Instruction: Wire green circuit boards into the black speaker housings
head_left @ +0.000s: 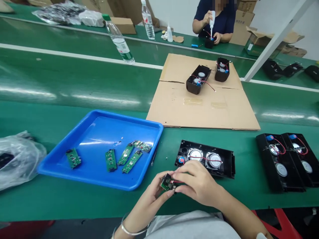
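Observation:
My left hand (156, 192) grips a small green circuit board (166, 183) between thumb and fingers, close to the table's front edge. At the board's right end, my right hand (198, 182) pinches a thin red wire (178, 181); its plug is hidden by the fingertips. Just beyond the hands lies an open black speaker housing (228, 162) with two round silver speakers and a blue part at its left. Several more green circuit boards (111, 160) lie in the blue tray (97, 181) to the left.
Two black housings (281, 169) stand at the right. A cardboard sheet (199, 114) further back bears two more housings (199, 79). A plastic bag (22, 159) lies far left; bottles (121, 43) stand behind. Across the bench, a co-worker (215, 20) holds a white squeeze bottle over a black part.

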`<state>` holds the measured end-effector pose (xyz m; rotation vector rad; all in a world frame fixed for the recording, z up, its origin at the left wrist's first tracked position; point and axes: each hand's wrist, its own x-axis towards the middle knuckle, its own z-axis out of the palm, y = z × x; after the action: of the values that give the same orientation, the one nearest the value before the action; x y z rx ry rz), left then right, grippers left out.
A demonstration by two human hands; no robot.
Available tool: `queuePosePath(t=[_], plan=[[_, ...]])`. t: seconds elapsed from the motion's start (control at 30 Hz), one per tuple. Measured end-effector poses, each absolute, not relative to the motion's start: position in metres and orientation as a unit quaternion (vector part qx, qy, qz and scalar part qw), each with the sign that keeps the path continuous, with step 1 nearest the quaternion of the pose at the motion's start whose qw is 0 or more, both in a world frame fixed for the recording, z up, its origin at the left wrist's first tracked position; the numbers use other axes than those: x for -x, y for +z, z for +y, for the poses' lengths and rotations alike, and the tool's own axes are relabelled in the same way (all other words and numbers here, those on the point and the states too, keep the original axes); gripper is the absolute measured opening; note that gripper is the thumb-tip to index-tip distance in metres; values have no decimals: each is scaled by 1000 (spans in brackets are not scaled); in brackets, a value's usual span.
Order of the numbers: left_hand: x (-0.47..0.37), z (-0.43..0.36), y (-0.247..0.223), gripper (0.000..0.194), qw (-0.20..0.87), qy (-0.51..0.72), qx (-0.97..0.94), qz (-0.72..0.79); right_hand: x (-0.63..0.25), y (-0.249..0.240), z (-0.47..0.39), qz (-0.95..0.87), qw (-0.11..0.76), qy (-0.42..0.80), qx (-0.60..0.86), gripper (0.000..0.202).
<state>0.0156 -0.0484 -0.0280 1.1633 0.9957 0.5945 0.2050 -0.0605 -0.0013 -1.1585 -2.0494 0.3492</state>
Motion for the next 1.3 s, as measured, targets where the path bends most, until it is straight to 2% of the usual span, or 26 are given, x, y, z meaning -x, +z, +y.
queuePosePath(t=[0.1,0.17,0.27,0.33,0.43,0.57,0.63,0.7,0.8,0.9,0.97,1.03,1.17,1.3], plan=[[-12,-51,-22,30,651,231,-544,477,-242,8,-68,-734,272,121,610,16],[-12,-53,-17,27,657,200,-543,483,-265,9,-73,-686,137,87,709,7],[-20,-55,-11,24,687,151,-538,465,-284,8,-79,-672,-49,66,736,5],[-27,-55,-9,21,694,131,-547,450,-286,6,-79,-682,-104,57,722,15],[-39,-54,-7,20,682,139,-570,436,-282,3,-77,-691,-124,47,710,25],[-48,-52,-12,24,660,186,-578,443,-285,0,-79,-698,-97,31,709,30],[-53,-50,-15,27,644,211,-575,459,-288,2,-81,-708,-44,28,704,24],[-59,-48,-16,29,644,235,-552,475,-289,4,-84,-715,65,51,694,16],[-72,-44,-13,33,671,268,-500,478,-282,1,-83,-691,277,153,650,9],[-83,-42,-7,34,671,300,-476,483,-268,-10,-77,-619,391,289,617,8],[-87,-40,-5,35,666,312,-471,486,-260,-18,-72,-570,420,360,607,8],[-88,-40,-4,37,664,317,-471,487,-257,-23,-69,-554,433,375,604,7],[-88,-39,-7,36,647,317,-489,492,-258,-22,-68,-632,421,301,576,10],[-89,-40,-9,29,604,305,-553,486,-257,-15,-71,-722,365,222,545,20]])
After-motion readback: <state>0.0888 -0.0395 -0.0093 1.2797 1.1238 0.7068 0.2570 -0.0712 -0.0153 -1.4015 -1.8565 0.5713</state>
